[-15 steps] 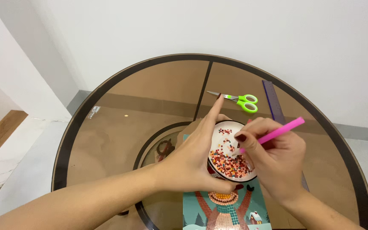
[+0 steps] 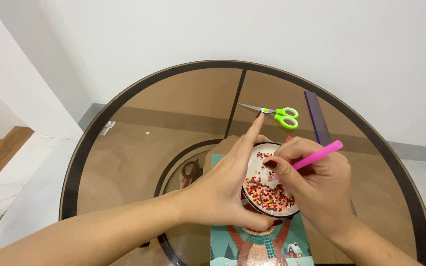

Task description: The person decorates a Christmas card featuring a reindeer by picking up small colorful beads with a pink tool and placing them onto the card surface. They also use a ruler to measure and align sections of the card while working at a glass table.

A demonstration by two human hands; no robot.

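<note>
Little is shifting since before: my left hand is still cupping the bead dish, forefinger pointing far. My right hand is pinching a pink pen over it. Scissors are lying farther off on the table.

Small round white dish, black-rimmed, tilted, holding a heap of red, orange and white beads gathered at its near side. Pink pen-shaped tool slants over the dish, tip down among the beads.

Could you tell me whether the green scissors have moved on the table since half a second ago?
No, the green scissors lie unchanged beside the purple ruler.
</note>
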